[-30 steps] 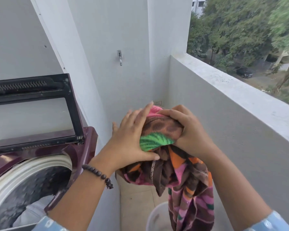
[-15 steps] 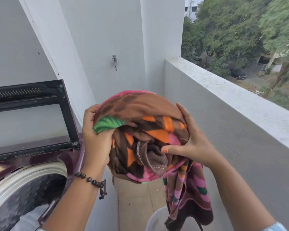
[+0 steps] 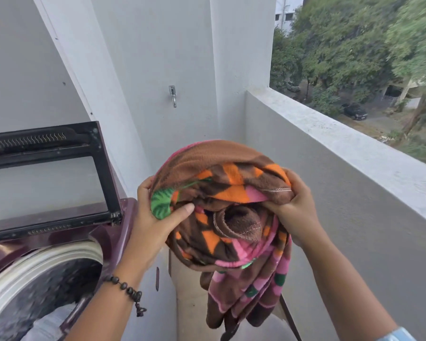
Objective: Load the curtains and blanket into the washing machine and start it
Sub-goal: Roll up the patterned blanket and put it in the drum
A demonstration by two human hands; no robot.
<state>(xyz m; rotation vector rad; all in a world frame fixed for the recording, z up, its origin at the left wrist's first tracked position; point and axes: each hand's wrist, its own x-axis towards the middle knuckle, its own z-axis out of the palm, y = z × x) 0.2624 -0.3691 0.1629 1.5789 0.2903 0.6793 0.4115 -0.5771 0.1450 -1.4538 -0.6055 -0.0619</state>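
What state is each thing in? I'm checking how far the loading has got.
Washing machine: lid up, drum open.
Drum: pale cloth already inside.
Blanket: bunched, held in the air beside the machine, one end hanging down.
Left hand: grips the blanket.
Right hand: grips the blanket.

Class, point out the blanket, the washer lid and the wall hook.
blanket [image 3: 221,166]: head view, brown top fold.
washer lid [image 3: 103,168]: head view, right frame bar.
wall hook [image 3: 173,96]: head view, metal shank.
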